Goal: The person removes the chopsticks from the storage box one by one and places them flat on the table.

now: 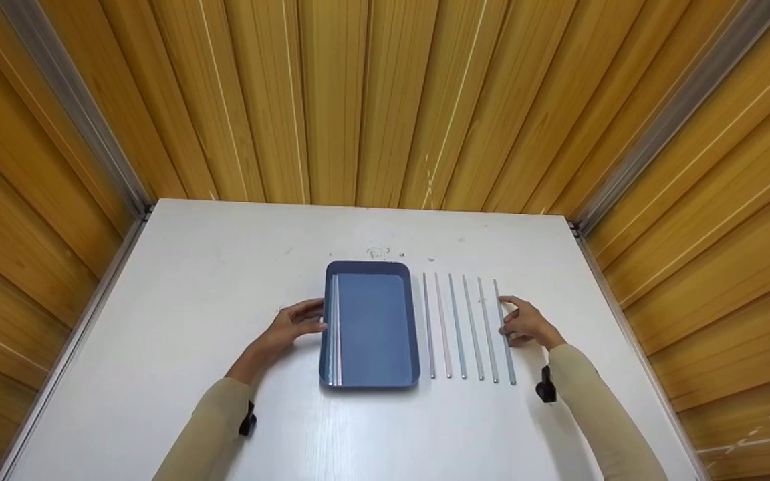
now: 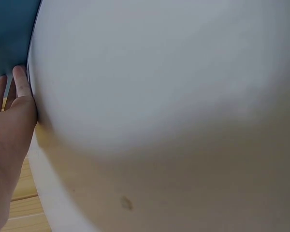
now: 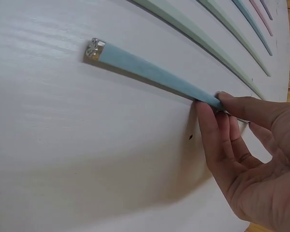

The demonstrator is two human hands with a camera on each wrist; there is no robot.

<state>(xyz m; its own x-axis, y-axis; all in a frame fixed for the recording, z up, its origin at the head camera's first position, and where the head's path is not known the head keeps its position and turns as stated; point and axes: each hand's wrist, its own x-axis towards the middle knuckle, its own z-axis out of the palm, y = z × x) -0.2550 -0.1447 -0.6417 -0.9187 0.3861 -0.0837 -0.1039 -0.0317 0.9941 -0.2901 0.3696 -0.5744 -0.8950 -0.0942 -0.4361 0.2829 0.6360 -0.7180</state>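
My left hand (image 1: 288, 327) rests against the left side of a blue rectangular tray (image 1: 375, 334). In the left wrist view its fairly straight fingers lie on the tray's outer wall (image 2: 12, 34). Inside the tray, a few pale chopsticks (image 1: 338, 354) lie lengthwise along the left wall. My right hand (image 3: 251, 154) pinches a light blue chopstick (image 3: 154, 75) between thumb and fingers, partway along its length. That chopstick has a silver cap on its thick end and is the rightmost of the row beside the tray.
Several more pastel chopsticks, among them a pale green one (image 3: 183, 24), lie side by side between the tray and my right hand. All stand on a white table (image 1: 244, 247) enclosed by yellow wood-patterned walls (image 1: 331, 100). Small dark marks dot the table behind the tray.
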